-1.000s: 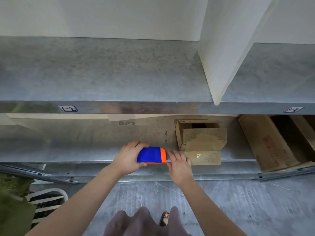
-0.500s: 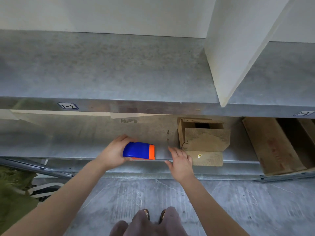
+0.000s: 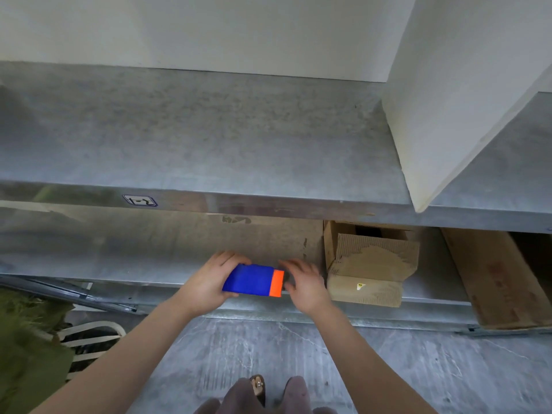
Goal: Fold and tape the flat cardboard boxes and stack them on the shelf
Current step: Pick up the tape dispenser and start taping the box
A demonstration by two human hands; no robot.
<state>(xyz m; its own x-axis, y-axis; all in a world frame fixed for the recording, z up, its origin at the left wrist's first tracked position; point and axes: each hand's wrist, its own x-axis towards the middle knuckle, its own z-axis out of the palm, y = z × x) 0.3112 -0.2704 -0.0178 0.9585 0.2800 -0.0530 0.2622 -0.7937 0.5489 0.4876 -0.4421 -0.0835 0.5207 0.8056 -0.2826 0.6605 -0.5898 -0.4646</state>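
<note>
Here the left hand (image 3: 209, 282) grips a blue tool (image 3: 249, 279) with an orange end, fingers curled over its far edge and thumb under its near edge. The tool lies lengthwise between the two hands, its orange end towards the right hand (image 3: 306, 286). That hand holds nothing; its fingers are loosely spread just beside the orange end, and motion blur hides whether they touch it.

Both hands are at the front lip of the lower shelf (image 3: 89, 264), a grey metal board. Just beyond the fingertips a sheet of flat cardboard (image 3: 268, 237) lies on this shelf, running back under the board above. Just to the outer side of the right hand stands a small cardboard box (image 3: 370, 273), its top open and one torn flap folded down towards the person. Farther out on that same side, a long cardboard box (image 3: 495, 279) lies at an angle.

Above the hands the upper shelf (image 3: 209, 138) has a small label (image 3: 139, 200) on its front edge. A white panel (image 3: 448, 100) rises from it, up and outward from the right hand.

Below the forearms is grey floor (image 3: 418, 369). Outward from the left forearm lie green fabric (image 3: 24, 339) and white bars (image 3: 89, 333).
</note>
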